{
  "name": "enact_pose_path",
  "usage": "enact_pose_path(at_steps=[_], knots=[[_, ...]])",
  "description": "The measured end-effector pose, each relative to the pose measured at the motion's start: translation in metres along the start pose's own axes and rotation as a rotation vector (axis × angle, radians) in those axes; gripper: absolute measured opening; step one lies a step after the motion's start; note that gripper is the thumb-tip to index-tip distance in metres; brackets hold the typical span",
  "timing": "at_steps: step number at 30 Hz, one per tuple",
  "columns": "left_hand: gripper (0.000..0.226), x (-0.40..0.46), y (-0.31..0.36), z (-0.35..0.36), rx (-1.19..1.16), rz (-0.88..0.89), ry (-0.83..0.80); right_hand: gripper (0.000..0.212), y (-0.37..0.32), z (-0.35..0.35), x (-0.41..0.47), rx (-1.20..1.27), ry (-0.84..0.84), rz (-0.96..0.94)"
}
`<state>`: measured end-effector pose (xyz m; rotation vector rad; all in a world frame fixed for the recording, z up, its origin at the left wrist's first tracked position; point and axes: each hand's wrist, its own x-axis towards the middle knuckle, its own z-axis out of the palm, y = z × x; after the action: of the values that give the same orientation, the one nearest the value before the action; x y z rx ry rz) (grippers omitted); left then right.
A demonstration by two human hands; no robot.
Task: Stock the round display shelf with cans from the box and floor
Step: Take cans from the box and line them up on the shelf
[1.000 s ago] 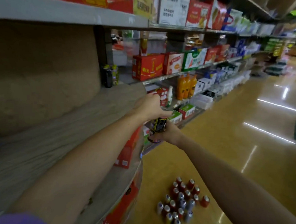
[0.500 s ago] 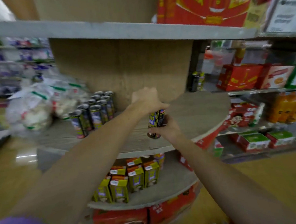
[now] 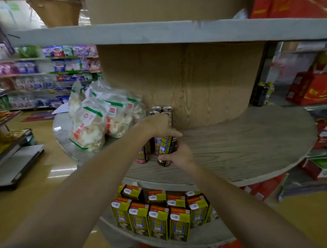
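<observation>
from the head view, the can (image 3: 168, 150) stood at the front of the middle tier of the round display shelf (image 3: 247, 147), just beside the cans already stocked (image 3: 144, 154) that ran back toward the wooden core. it looked like a slim, rigid drink can — probably full and a little weighty, with a smooth printed wall that could slip, so the lower body and the rim seemed the sensible places to take hold. the right hand (image 3: 177, 156) had its fingers curled round the lower half of the can, its base at or just above the boards. the left hand (image 3: 159, 127) lay over the top, fingers bent down around the rim — gripping it, as far as i could judge. bags of snacks (image 3: 98, 122) sat to the left, juice cartons (image 3: 159, 217) on the tier below.
</observation>
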<state>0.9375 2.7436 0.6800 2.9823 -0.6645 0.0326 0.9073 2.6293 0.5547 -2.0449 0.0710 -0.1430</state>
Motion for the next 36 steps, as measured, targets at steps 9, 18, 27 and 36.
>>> enact_pose_path(at_steps=[9, 18, 27, 36], knots=[[0.057, 0.018, -0.056, 0.004, -0.111, 0.188, -0.076, 0.064, -0.004, 0.039, 0.020, -0.107, -0.007, 0.042], [0.054, 0.030, -0.085, 0.019, -0.159, 0.232, -0.064, 0.071, 0.004, 0.055, 0.029, -0.127, -0.009, 0.037], [0.051, 0.037, -0.086, 0.022, -0.243, 0.302, -0.025, 0.082, 0.022, 0.060, 0.039, -0.043, 0.010, 0.140], [0.046, 0.041, -0.090, 0.026, -0.358, 0.270, -0.062, 0.098, 0.029, 0.058, 0.056, -0.064, -0.077, 0.137]])
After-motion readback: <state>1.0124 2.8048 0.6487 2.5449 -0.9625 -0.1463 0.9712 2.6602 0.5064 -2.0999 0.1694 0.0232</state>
